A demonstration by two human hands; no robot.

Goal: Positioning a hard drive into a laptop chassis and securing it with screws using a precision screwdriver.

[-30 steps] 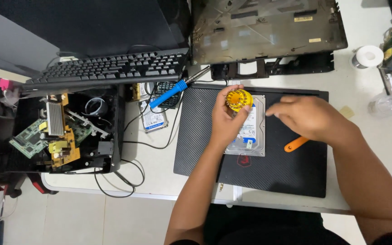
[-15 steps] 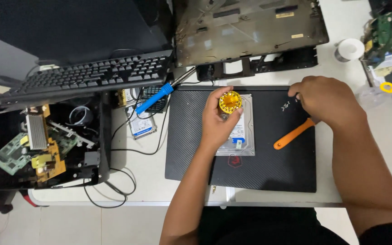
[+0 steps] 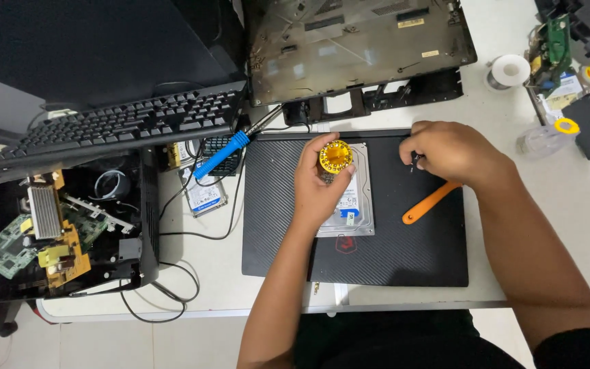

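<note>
Gripping a round yellow bit holder [image 3: 336, 156] above the hard drive [image 3: 352, 198], the left hand [image 3: 319, 184] is pinching its light, rigid rim; the right hand [image 3: 448, 152] is closing on something small, beside the drive.

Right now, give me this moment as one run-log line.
left hand: holds yellow round bit holder over hard drive | right hand: pinches small dark bit, grip closed | orange pry tool: on black mat

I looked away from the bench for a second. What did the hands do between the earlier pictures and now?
The right hand left the hard drive and moved right, over the mat above the orange pry tool, now pinching something small and dark. The left hand kept holding the yellow round bit holder over the drive, which stayed put.
</note>
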